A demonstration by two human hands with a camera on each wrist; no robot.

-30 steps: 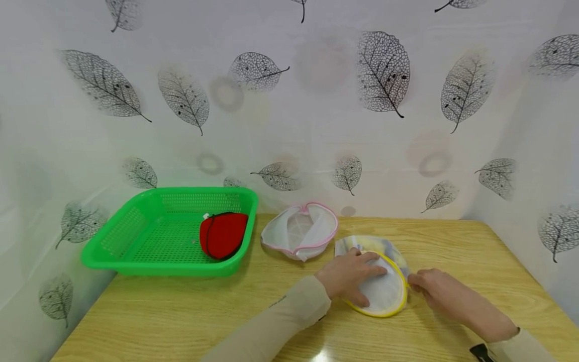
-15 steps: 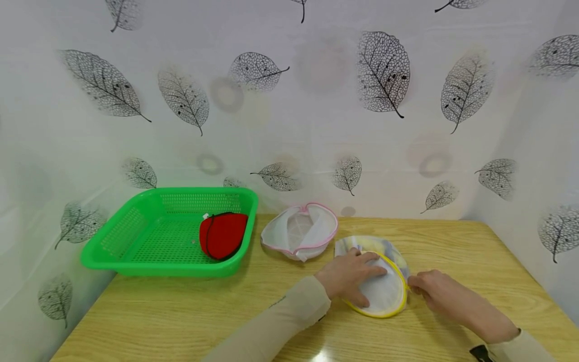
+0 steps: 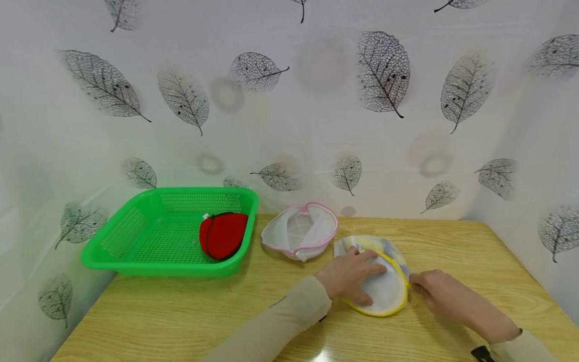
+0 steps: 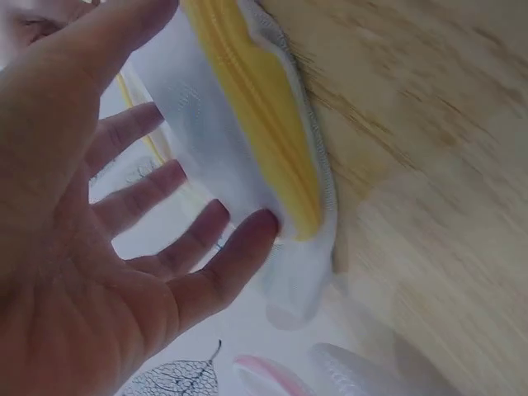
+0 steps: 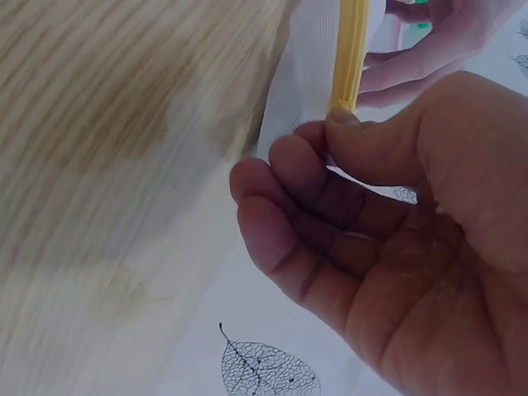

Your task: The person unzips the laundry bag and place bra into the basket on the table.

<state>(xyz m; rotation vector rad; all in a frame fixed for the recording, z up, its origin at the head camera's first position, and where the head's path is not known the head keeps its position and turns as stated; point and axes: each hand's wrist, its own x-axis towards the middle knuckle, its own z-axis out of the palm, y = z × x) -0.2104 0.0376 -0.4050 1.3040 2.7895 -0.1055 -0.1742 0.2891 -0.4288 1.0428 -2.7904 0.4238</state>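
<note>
A white mesh laundry bag (image 3: 384, 286) with a yellow zipper (image 3: 404, 296) lies on the right half of the table; yellow and grey show through its far side. My left hand (image 3: 350, 276) rests on its top, fingers spread and only slightly bent. In the left wrist view those fingertips touch the white cloth beside the yellow zipper (image 4: 264, 115). At the bag's right edge, my right hand (image 3: 445, 296) pinches the end of the zipper between thumb and forefinger, its other fingers curled. Whether a zipper pull sits in that pinch is hidden.
Behind and left of the bag stands a white mesh bag with pink trim (image 3: 300, 234), its mouth gaping. A green plastic basket (image 3: 167, 270) at the left holds a red pouch (image 3: 223, 235) with black edging. A leaf-patterned curtain (image 3: 312, 125) hangs behind the table.
Almost nothing differs. My right hand has shifted very slightly to the right with the bag's edge, and my left thumb has moved a little along the cloth.
</note>
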